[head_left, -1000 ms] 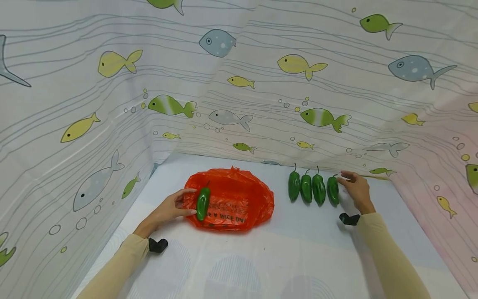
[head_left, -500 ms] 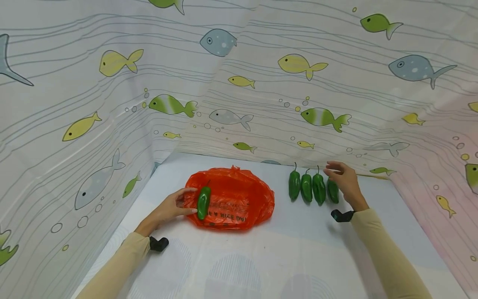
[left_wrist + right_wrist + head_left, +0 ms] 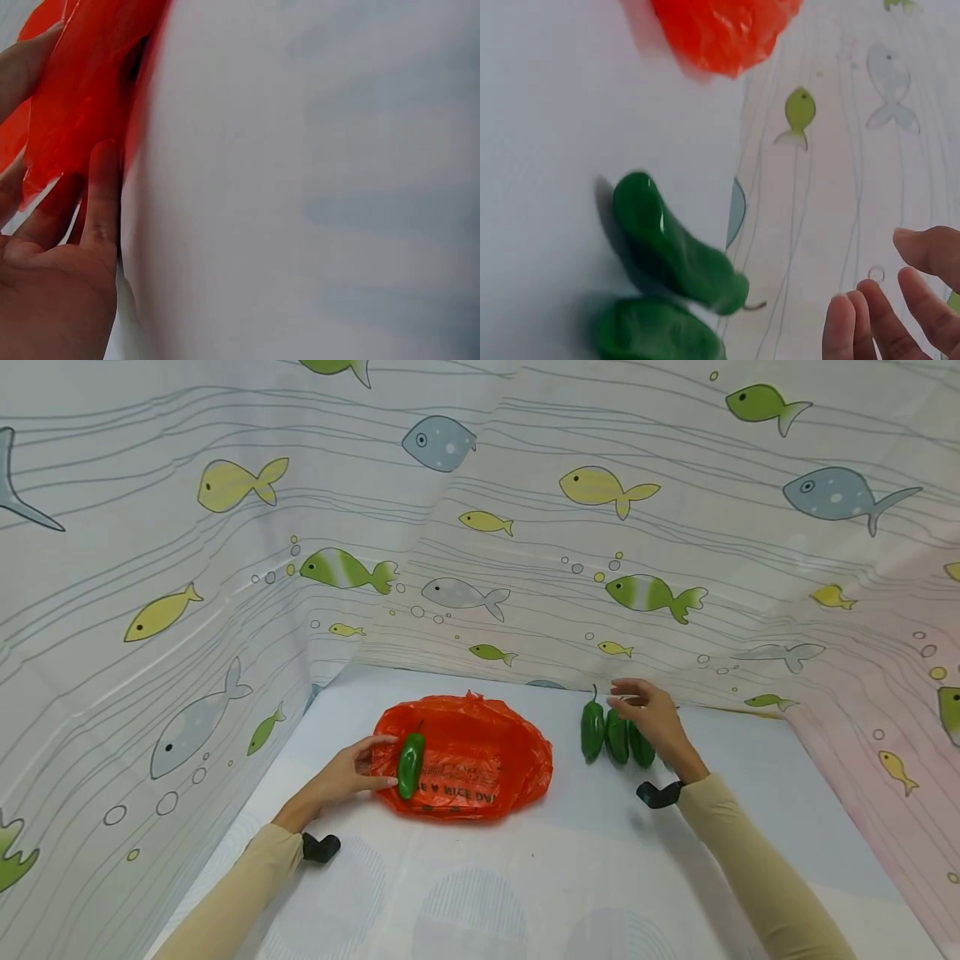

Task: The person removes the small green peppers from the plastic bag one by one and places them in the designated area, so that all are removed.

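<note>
At the left rim of a red plastic bag (image 3: 457, 793) is my left hand (image 3: 348, 772), thumb and index finger over the edge. In the left wrist view, its other fingers (image 3: 103, 195) show along the outside of the thin plastic. Inside the bag a green chili pepper (image 3: 410, 766) lies with its stem toward the back. Above the row of peppers is my right hand (image 3: 652, 718), fingers relaxed, nothing in them. Beneath it show a leftmost pepper (image 3: 592, 732), a middle pepper (image 3: 617, 737) and another pepper (image 3: 642, 748); the rightmost one is mostly hidden by the hand.
A white table (image 3: 510, 893) with pale circle patterns carries everything. Fish-print sheets (image 3: 525, 568) rise as walls at the back and both sides. A small camera (image 3: 660, 795) sits on the right wrist and another camera (image 3: 321, 848) on the left.
My right hand has moved left from beside the rightmost pepper to above the middle of the row. My left hand, the bag and the pepper inside have stayed put.
</note>
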The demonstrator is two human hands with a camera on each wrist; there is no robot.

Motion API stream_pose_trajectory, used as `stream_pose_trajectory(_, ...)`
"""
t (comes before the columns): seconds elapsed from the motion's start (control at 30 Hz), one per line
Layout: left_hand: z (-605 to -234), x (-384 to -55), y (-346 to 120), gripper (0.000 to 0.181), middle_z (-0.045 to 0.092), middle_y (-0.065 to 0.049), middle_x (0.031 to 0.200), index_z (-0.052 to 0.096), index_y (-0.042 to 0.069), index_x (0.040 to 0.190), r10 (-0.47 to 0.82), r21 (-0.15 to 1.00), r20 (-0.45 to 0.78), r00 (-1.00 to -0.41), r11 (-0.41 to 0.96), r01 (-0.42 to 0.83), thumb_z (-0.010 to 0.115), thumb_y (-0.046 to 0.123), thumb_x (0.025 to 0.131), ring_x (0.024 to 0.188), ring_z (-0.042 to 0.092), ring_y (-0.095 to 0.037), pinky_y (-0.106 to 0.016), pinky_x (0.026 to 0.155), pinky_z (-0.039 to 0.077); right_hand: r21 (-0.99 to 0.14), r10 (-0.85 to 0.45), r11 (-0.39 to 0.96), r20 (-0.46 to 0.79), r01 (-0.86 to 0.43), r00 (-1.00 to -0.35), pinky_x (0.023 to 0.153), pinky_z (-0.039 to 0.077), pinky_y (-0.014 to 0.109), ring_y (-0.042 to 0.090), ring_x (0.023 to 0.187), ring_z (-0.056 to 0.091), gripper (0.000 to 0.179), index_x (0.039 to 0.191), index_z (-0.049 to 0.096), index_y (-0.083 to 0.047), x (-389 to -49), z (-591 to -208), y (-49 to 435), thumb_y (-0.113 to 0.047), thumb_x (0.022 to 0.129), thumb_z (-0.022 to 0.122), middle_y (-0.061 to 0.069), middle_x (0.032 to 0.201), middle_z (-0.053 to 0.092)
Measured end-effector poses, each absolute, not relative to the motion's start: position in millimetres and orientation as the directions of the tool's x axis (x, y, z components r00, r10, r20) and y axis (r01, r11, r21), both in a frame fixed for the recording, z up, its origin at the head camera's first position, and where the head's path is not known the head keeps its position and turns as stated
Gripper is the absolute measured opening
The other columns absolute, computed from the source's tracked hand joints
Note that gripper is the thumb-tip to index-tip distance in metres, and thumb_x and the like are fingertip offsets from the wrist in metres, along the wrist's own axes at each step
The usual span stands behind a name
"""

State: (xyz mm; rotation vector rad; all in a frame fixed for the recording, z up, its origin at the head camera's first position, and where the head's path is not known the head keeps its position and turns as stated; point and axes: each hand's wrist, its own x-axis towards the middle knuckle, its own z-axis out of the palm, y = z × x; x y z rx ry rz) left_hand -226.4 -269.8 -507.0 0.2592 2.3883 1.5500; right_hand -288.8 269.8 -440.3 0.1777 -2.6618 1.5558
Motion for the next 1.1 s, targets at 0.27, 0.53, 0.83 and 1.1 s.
stream_pose_trajectory(0.27, -508.7, -227.7, -269.8, 0.075, 0.052, -0.015, 0.146, 0.05, 0.02, 0.149, 0.306, 0.918, -0.122, -0.944, 0.396, 0.01, 0.087, 0.026, 0.085, 0.13, 0.052, -0.035, -0.05, 0.106, 0.042, -0.854, -0.167, 0.482, 0.129, -0.195, -0.978, 0.093, 0.053, 0.049, 0.031, 0.114, 0.061, 0.047, 0.139, 0.061, -0.012, -286.5, -438.4, 236.5, -0.034, 0.099, 0.072, 0.015, 0.133, 0.063)
stream_pose_trajectory(0.53, -511.4, -227.4, -270.1, 0.075, 0.049, -0.016, 0.149, 0.05, 0.02, 0.149, 0.305, 0.923, -0.127, -0.944, 0.385, 0.0, 0.087, 0.027, 0.084, 0.133, 0.05, -0.037, -0.052, 0.108, 0.04, -0.869, -0.247, 0.435, 0.138, -0.237, -0.959, 0.088, 0.056, 0.043, 0.031, 0.104, 0.066, 0.044, 0.136, 0.063, -0.015, -278.8, -436.9, 198.3, -0.031, 0.097, 0.075, 0.013, 0.13, 0.066)
stream_pose_trajectory(0.83, -509.7, -226.2, -270.4, 0.075, 0.047, -0.018, 0.151, 0.05, 0.019, 0.149, 0.305, 0.925, -0.12, -0.945, 0.379, 0.005, 0.087, 0.024, 0.085, 0.135, 0.048, -0.038, -0.053, 0.109, 0.04, -0.889, -0.306, 0.372, 0.153, -0.266, -0.94, 0.09, 0.056, 0.051, 0.03, 0.102, 0.068, 0.04, 0.133, 0.065, -0.015, -272.1, -440.1, 157.5, -0.023, 0.096, 0.076, 0.007, 0.124, 0.068)
stream_pose_trajectory(1.1, -511.4, -226.0, -270.2, 0.075, 0.047, -0.017, 0.152, 0.05, 0.02, 0.149, 0.309, 0.922, -0.118, -0.944, 0.386, 0.011, 0.088, 0.027, 0.084, 0.136, 0.047, -0.038, -0.053, 0.109, 0.039, -0.905, -0.361, 0.35, 0.105, -0.24, -0.926, 0.09, 0.057, 0.048, 0.026, 0.106, 0.065, 0.041, 0.132, 0.065, -0.012, -268.8, -440.3, 132.6, -0.025, 0.095, 0.077, 0.013, 0.129, 0.067)
